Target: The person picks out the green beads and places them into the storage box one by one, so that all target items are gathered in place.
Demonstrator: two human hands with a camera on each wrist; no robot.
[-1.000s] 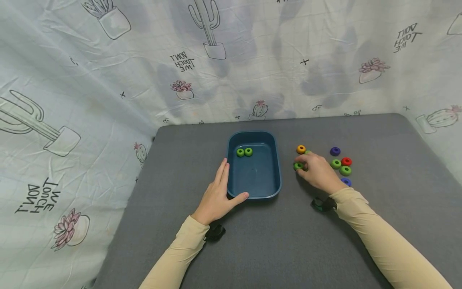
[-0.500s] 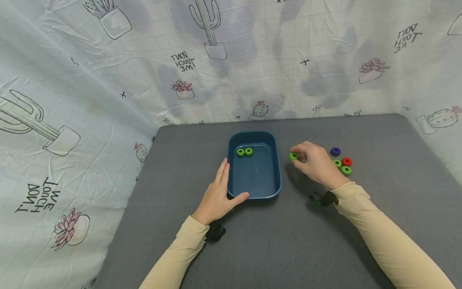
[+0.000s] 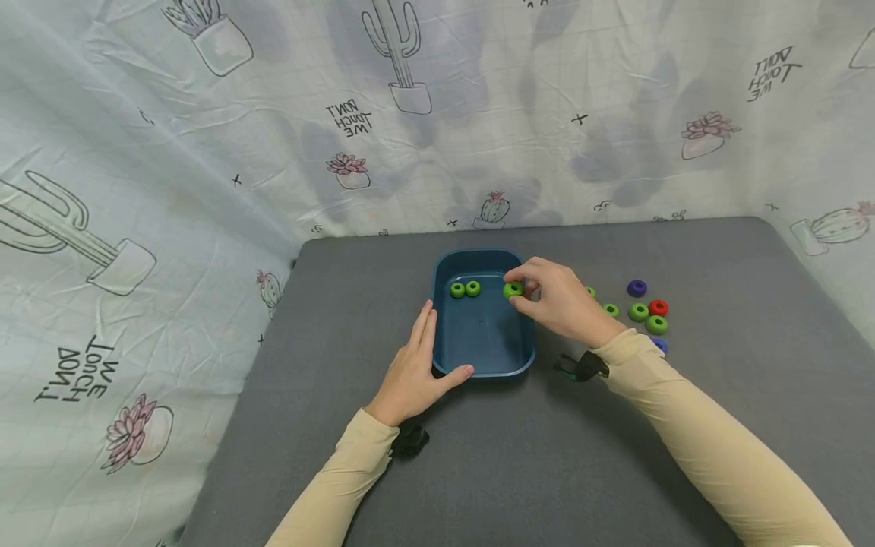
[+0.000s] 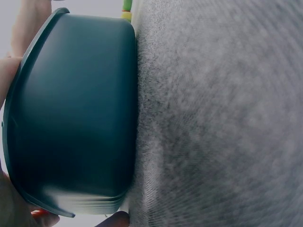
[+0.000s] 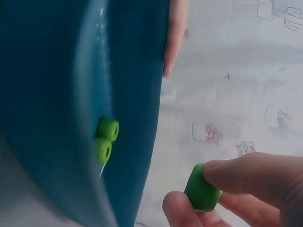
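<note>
My right hand (image 3: pixel 563 300) pinches a green ring-shaped bead (image 3: pixel 513 290) between thumb and fingers, over the right side of a blue plastic bin (image 3: pixel 481 349). In the right wrist view the pinched bead (image 5: pixel 202 189) appears above the bin's rim level. Two green beads (image 3: pixel 457 289) lie side by side on the bin floor toward the back left. Along the bin's left wall rests my left hand (image 3: pixel 408 376), fingers straight and thumb over the near corner. The left wrist view shows the bin's outer wall (image 4: pixel 75 109) at close range.
Right of the bin, on the grey table (image 3: pixel 519 471), lie loose beads: several green ones (image 3: pixel 657 324), a red one (image 3: pixel 659 307), a purple one (image 3: pixel 636 288) and a blue one (image 3: pixel 660 345) partly behind the right sleeve. A printed curtain (image 3: pixel 478 137) hangs behind the table.
My right hand has lifted the green bead from the table and carried it left, over the bin. My left hand stays at the bin's side.
</note>
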